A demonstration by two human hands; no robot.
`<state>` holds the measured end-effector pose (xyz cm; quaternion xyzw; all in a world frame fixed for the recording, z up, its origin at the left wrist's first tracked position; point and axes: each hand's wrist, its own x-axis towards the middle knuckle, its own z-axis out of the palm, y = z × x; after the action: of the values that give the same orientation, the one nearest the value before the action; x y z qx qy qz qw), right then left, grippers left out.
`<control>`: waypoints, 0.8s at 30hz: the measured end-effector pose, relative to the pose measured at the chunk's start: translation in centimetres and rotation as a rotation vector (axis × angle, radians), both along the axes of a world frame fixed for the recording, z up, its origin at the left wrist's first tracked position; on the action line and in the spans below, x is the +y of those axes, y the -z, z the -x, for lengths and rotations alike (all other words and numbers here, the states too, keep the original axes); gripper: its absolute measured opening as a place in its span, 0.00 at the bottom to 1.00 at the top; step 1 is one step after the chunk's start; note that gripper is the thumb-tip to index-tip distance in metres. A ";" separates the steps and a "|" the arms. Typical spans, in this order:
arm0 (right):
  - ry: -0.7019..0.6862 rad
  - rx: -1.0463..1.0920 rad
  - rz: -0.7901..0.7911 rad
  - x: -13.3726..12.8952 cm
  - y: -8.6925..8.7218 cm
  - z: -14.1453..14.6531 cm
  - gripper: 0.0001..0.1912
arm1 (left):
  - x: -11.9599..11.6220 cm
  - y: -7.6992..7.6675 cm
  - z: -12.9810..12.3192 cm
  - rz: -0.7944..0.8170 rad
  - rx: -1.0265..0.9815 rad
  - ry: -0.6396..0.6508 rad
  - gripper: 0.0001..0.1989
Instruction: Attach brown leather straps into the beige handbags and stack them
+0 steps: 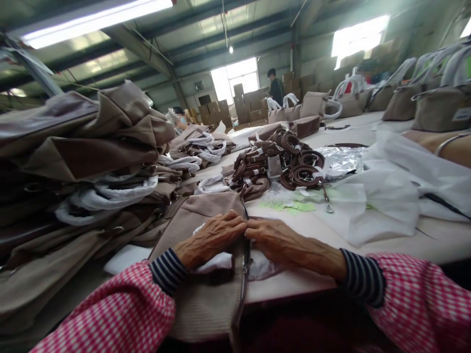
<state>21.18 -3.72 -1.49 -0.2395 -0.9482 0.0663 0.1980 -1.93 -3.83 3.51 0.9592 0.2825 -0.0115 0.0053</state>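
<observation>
A taupe ribbed fabric bag [213, 314] lies flat in front of me, its zipper [243, 284] running along the right edge. My left hand [217, 235] rests over the bag with fingers bent together at that zippered edge. From the other side my right hand [274, 240] pinches the same edge, fingertips touching those of my left. What exactly lies between the fingertips is hidden. White paper [217, 264] shows under my left wrist, and clear plastic [262, 268] lies below my right hand.
Stacked taupe bags [91, 142] with wrapped handles rise at left. Coiled brown straps [279, 157] lie ahead, beside green slips [294, 206] and white wrapping sheets [390, 196]. Another person's forearm [449, 147] reaches in at right. Finished-looking bags [441, 108] line the table's far right.
</observation>
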 end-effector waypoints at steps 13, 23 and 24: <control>-0.241 -0.229 -0.566 1.5 0.2 0.4 0.11 | 2.8 0.1 -2.2 -0.088 0.079 -0.070 0.10; -0.251 -0.246 -0.468 2.7 -1.3 -1.4 0.12 | 3.6 -4.7 -3.1 -0.142 -0.035 -0.120 0.13; -0.244 -0.222 -0.464 2.8 -1.6 -2.1 0.11 | 3.5 -5.4 -3.1 -0.128 -0.080 -0.136 0.13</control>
<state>23.26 -0.92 0.16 -0.0778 -0.9757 -0.1560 0.1330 1.13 -0.36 8.88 0.9358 0.3469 0.0451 -0.0441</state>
